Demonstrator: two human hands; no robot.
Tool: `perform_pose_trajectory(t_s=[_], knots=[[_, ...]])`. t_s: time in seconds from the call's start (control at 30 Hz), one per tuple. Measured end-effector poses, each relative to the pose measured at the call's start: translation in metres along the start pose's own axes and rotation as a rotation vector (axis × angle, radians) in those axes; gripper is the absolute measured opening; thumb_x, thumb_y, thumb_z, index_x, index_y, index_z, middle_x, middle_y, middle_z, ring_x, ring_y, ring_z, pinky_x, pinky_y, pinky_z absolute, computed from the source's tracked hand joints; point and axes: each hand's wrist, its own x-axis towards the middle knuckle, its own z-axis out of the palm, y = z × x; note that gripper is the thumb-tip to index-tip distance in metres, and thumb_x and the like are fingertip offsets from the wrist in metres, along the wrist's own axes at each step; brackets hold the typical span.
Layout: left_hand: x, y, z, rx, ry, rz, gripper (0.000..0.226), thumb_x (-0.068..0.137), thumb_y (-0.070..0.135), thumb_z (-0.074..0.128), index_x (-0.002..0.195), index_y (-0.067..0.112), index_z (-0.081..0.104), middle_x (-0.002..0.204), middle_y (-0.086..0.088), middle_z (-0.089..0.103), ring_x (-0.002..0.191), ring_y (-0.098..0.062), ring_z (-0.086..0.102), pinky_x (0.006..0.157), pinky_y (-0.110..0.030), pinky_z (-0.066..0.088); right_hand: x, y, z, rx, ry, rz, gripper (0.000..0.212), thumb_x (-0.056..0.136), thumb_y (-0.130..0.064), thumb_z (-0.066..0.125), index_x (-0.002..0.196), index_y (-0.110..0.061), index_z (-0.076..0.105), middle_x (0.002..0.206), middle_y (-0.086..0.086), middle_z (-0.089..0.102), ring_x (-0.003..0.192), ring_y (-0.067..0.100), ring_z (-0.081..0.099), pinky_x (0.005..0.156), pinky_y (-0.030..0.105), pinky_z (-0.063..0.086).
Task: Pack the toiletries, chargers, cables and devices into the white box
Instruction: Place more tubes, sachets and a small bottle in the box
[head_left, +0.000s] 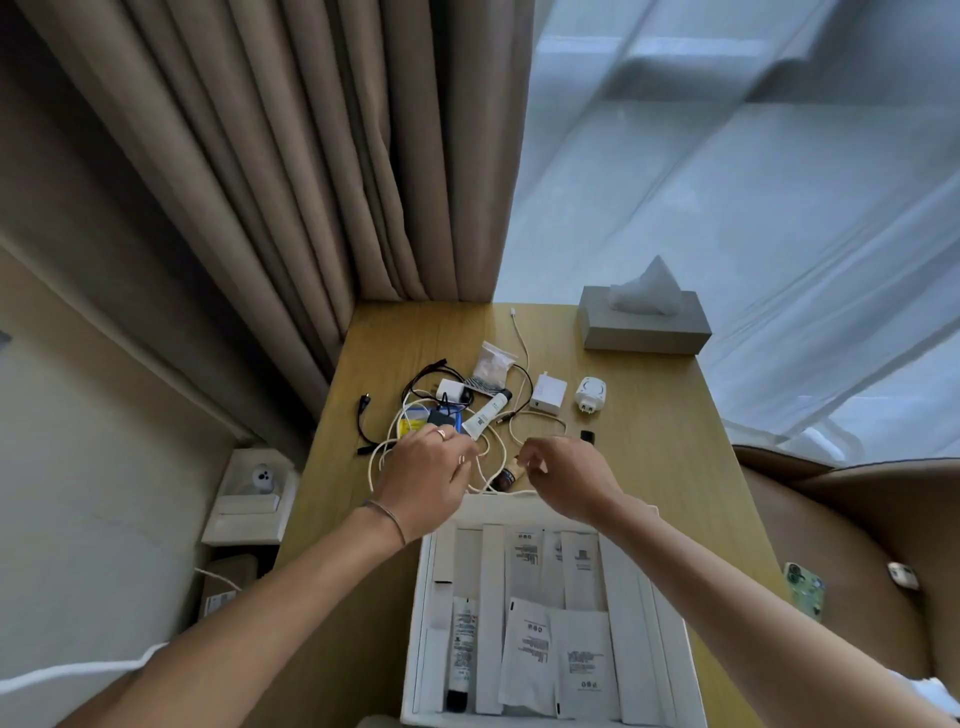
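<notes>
The white box (670, 644) lies open at the table's near edge, holding a white tube with a black cap (461, 654) and several white sachets (530, 654). Beyond it, my left hand (423, 475) and my right hand (563, 475) both pinch a long white cable (496, 452) that loops between them. Further back lie a white tube (487, 414), a white square charger (548, 393), a round white plug adapter (590, 395), a small white charger (451, 391) among black cables (363, 421), a blue and yellow item (410, 422) and a clear plastic bag (493, 364).
A grey tissue box (644, 325) stands at the table's back right. A small dark bottle (506, 475) lies between my hands and a small black piece (587, 436) beside them. A phone (804, 590) rests on the brown chair at right. Curtains hang behind the table.
</notes>
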Motion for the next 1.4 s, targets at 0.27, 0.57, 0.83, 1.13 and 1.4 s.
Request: perform_pose_trajectory(t_s=[0.27,0.57,0.83,1.13,1.4], knots=[[0.021,-0.04,0.008,-0.042,-0.181,-0.08,0.017,0.095,0.022,0.054,0.101,0.027,0.069,0.093,0.01,0.066,0.091,-0.01,0.057,0.078,-0.03,0.052,0.07,0.02,0.028,-0.209,-0.279,0.045,0.041,0.084,0.002,0.057,0.114,-0.022,0.071,0.111,-0.002,0.073,0.098,0.02,0.068,0.072,0.033,0.058],[0.028,-0.081,0.037,-0.131,-0.284,-0.119,0.025,0.098,0.016,0.049,0.102,0.023,0.073,0.096,0.008,0.07,0.089,-0.008,0.061,0.078,-0.031,0.055,0.118,0.022,0.065,-0.43,-0.447,-0.089,0.02,0.094,-0.002,0.056,0.112,-0.011,0.062,0.096,0.004,0.057,0.078,0.018,0.058,0.061,0.032,0.054],[0.031,-0.093,0.065,0.013,-0.362,0.095,0.027,0.093,0.01,0.053,0.108,0.024,0.069,0.102,0.005,0.066,0.094,-0.014,0.056,0.082,-0.026,0.048,0.117,0.024,0.077,-0.469,-0.456,-0.161,0.04,0.093,-0.021,0.068,0.127,-0.013,0.049,0.073,-0.003,0.046,0.071,0.015,0.05,0.052,0.028,0.039],[0.046,-0.084,0.087,0.242,-0.503,0.317,0.02,0.088,0.01,0.059,0.105,0.018,0.067,0.1,-0.002,0.066,0.091,-0.019,0.054,0.075,-0.029,0.037,0.098,0.037,0.04,-0.45,-0.334,-0.04,0.039,0.09,-0.007,0.063,0.121,-0.019,0.042,0.065,-0.005,0.047,0.053,0.012,0.039,0.041,0.032,0.037],[0.055,-0.085,0.101,0.385,-0.543,0.468,0.02,0.09,0.025,0.062,0.11,0.022,0.064,0.098,-0.001,0.069,0.09,-0.02,0.059,0.066,-0.031,0.031,0.043,0.03,-0.016,0.46,-0.139,0.359,0.044,0.078,-0.018,0.085,0.113,-0.029,0.061,0.079,-0.001,0.077,0.076,0.015,0.073,0.073,0.033,0.058]])
